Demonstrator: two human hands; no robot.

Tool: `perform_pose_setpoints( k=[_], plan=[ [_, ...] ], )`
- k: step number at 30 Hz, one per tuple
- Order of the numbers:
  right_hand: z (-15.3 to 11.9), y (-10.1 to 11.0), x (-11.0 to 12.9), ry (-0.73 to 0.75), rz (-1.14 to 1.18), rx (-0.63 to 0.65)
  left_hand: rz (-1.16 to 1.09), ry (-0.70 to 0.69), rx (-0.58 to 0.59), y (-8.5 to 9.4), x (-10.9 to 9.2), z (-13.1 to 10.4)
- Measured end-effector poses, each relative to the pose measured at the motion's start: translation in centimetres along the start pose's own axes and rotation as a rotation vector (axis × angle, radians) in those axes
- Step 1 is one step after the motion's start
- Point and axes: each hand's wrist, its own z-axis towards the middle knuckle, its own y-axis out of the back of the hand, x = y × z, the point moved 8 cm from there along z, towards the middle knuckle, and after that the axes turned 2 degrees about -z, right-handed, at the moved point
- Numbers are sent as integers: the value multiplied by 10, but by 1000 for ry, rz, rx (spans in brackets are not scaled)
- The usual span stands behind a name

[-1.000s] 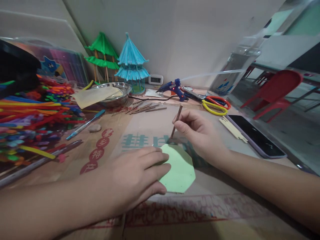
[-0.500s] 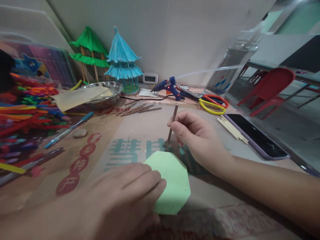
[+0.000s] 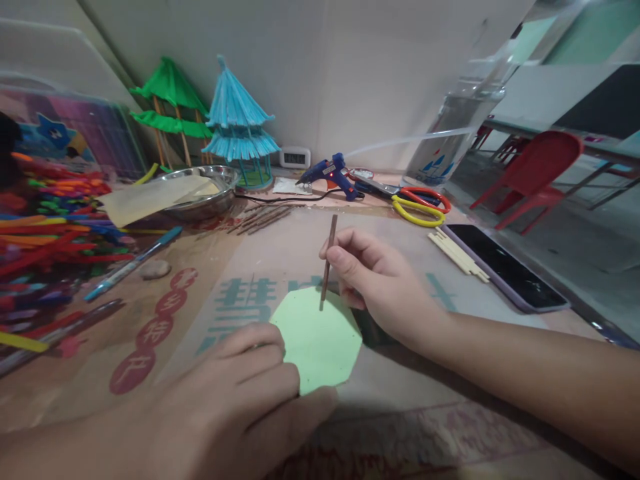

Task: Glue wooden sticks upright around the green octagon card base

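A pale green octagonal card (image 3: 320,340) is held at its left and near edges by my left hand (image 3: 260,380), fingers curled on it and thumb along the front. My right hand (image 3: 373,273) pinches a thin brown stick (image 3: 330,250) between thumb and fingertips. The stick stands nearly upright with a slight tilt, its lower end over the far part of the card. Whether that end touches the card I cannot tell.
More brown sticks (image 3: 265,219) lie behind the card. A blue glue gun (image 3: 330,175), scissors (image 3: 420,208), a metal bowl (image 3: 225,179), pale sticks (image 3: 459,255) and a phone (image 3: 505,267) surround the work area. Coloured pipe cleaners (image 3: 45,247) are heaped left; a blue model pavilion (image 3: 240,127) stands behind.
The card has moved away from me and left, and now lies beneath the stick. My right hand has shifted slightly left and down with the stick.
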Motion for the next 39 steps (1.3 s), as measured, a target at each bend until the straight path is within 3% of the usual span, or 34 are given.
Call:
perform_pose_setpoints(
  k=[6, 12, 15, 18, 23, 27, 30, 35, 39],
  plan=[
    [0, 3, 9, 73, -87, -14, 232, -6, -5, 1, 0, 3],
    [-2, 1, 19, 198, -254, 4, 123, -3, 118, -14, -1, -3],
    [-3, -2, 18, 206, -352, 46, 67, 66, 161, -14, 1, 2],
    [-4, -5, 19, 248, -419, 83, 46, 18, 208, -13, -2, 6],
    [-5, -8, 20, 298, -450, 118, 121, -76, 162, -5, -5, 7],
    [-6, -8, 16, 289, -460, 117, 111, -5, 151, -8, -3, 4],
    [-7, -8, 15, 297, -463, 120, 142, 37, 184, -11, -3, 3],
    [-7, -8, 16, 310, -474, 123, 257, -26, 287, -14, -7, 0],
    [-6, -8, 16, 306, -477, 120, 229, -15, 213, -11, -3, -1]
  ],
)
